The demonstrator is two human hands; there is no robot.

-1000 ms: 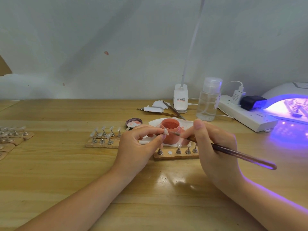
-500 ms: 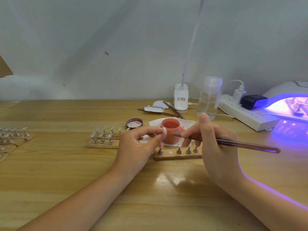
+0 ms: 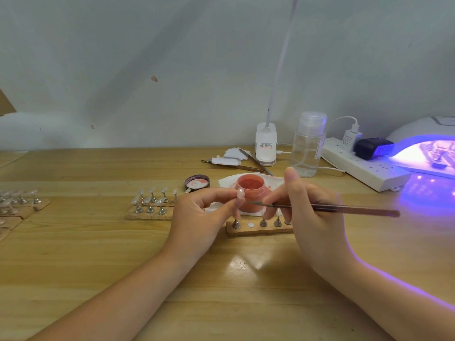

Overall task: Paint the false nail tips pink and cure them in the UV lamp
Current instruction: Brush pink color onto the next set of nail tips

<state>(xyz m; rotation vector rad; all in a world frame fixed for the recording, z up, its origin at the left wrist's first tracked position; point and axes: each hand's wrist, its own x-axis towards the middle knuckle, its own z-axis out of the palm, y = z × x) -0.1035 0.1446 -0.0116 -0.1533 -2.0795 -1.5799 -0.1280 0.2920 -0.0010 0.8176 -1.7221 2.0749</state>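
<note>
My left hand (image 3: 202, 220) pinches a small stand with a pale false nail tip (image 3: 240, 193) at its top, held in front of the open pot of pink gel (image 3: 251, 190). My right hand (image 3: 310, 212) grips a thin brush (image 3: 332, 207); its tip points left, just under the nail tip. Below both hands lies a cork strip (image 3: 258, 230) with metal nail stands and one bare magnet spot. At the far right the UV lamp (image 3: 428, 156) glows violet with a strip of nails inside.
A second cork strip of clear nail tips (image 3: 151, 205) lies left of my hands, more strips (image 3: 17, 205) at the far left edge. The pot's lid (image 3: 197, 182), a clear bottle (image 3: 309, 146), a white desk lamp base (image 3: 266, 146), a power strip (image 3: 364, 166) and spare tools (image 3: 236, 163) stand behind.
My right hand rose and levelled the brush, whose handle end swung up to the right. The left hand kept the nail tip in place near the pot.
</note>
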